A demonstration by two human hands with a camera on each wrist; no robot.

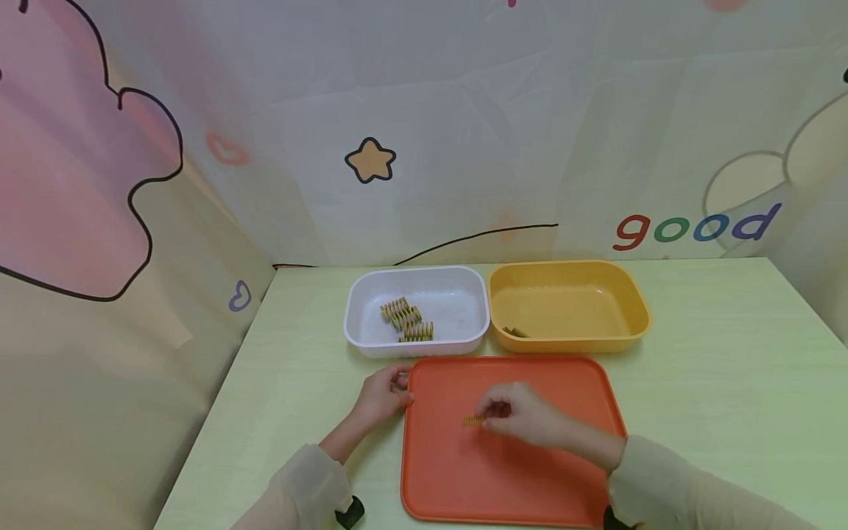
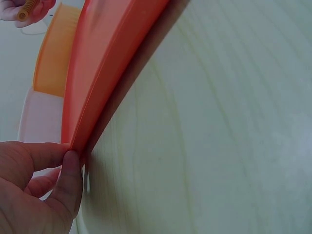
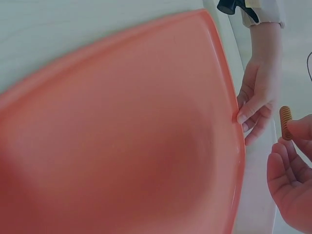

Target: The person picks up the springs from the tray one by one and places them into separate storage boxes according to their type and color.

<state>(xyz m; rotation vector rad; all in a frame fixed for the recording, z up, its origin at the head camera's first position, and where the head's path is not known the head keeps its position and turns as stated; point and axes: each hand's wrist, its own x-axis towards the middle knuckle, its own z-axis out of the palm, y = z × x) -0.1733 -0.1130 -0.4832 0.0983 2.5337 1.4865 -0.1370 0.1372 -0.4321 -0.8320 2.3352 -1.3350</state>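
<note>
A small yellow coil spring (image 1: 472, 420) is pinched between the thumb and fingers of my right hand (image 1: 523, 416), above the orange-red tray (image 1: 503, 478). The right wrist view shows the same spring (image 3: 285, 122) sticking out past the fingertips. My left hand (image 1: 380, 397) grips the tray's left rim near its far corner; in the left wrist view thumb and forefinger of the left hand (image 2: 39, 180) pinch that rim. Several similar springs (image 1: 404, 316) lie in the white bin (image 1: 457, 346) behind the tray.
A yellow bin (image 1: 570, 344) stands right of the white one, with a few small dark-yellow pieces (image 1: 515, 333) in its near left corner. All rest on a pale green wood-grain table (image 1: 722, 383). Behind rises a printed curtain (image 1: 464, 162).
</note>
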